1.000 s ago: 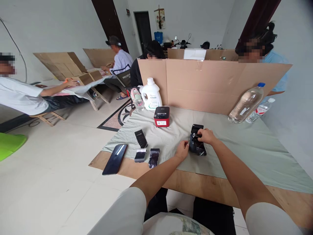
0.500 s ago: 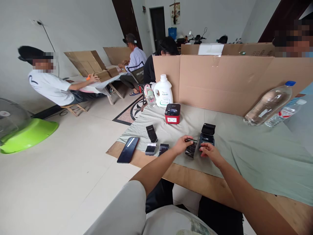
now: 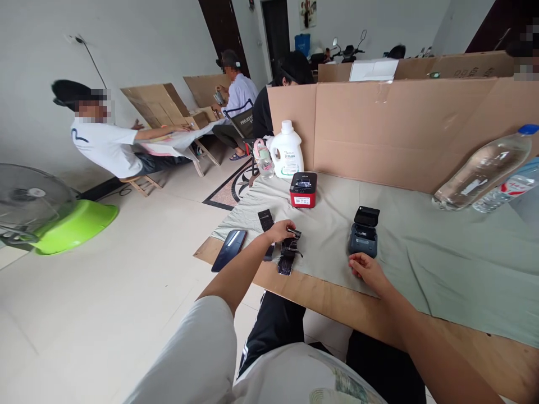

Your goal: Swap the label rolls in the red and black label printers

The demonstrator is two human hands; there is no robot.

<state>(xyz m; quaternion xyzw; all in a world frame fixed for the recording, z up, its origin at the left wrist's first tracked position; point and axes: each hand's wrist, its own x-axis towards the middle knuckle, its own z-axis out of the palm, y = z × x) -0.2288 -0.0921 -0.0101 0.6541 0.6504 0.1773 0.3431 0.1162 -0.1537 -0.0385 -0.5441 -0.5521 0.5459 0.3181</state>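
My left hand [image 3: 280, 230] reaches left over the table edge and grips a small black roll-like part [image 3: 291, 245], set down among other black pieces [image 3: 285, 265] on the grey-green cloth [image 3: 421, 247]. My right hand [image 3: 365, 270] rests on the cloth with fingers loosely curled and nothing in it, just in front of a small dark grey printer [image 3: 364, 238] whose lid stands up. A black strip [image 3: 265, 219] and a dark phone [image 3: 229, 249] lie left of my left hand.
A red-and-black box printer [image 3: 303, 189] stands farther back, with a white jug [image 3: 287, 150] and pink bottle [image 3: 263, 159] behind it. A cardboard wall [image 3: 404, 129] closes the far side. Two clear bottles [image 3: 484, 168] lie at right. People sit at other tables; a fan [image 3: 29, 205] and green basin [image 3: 76, 224] stand at left.
My left hand carried the black part away from the grey printer to the left and lowered it among the other pieces. My right hand let go and drew back toward me.
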